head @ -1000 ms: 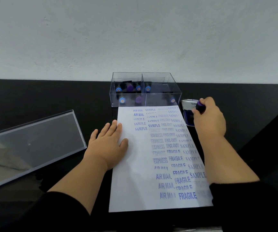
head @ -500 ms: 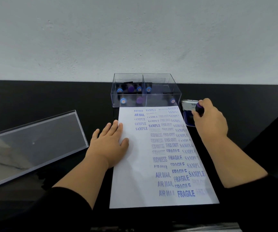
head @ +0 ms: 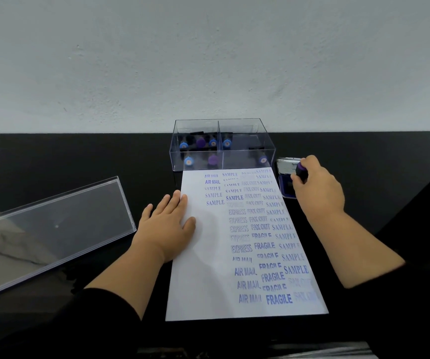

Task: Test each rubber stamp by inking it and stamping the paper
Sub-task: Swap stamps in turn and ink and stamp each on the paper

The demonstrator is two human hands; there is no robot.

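Note:
A white sheet of paper (head: pixel 203 268) lies on the black table, its right half covered with blue prints such as AIR MAIL, SAMPLE, EXPRESS and FRAGILE. My left hand (head: pixel 168 225) lies flat on the paper's left edge, fingers straight. My right hand (head: pixel 317 189) grips a stamp with a purple knob (head: pixel 301 171) and holds it down on the blue ink pad (head: pixel 285 186), whose lid stands open behind it. The stamp's face is hidden.
A clear two-compartment box (head: pixel 221 146) behind the paper holds several stamps with blue and purple knobs. Its clear lid (head: pixel 53 229) lies at the left, tilted on the table. A pale wall rises right behind the box.
Both hands stay where they were: the left on the paper, the right with the stamp on the ink pad. Only the head camera has shifted slightly.

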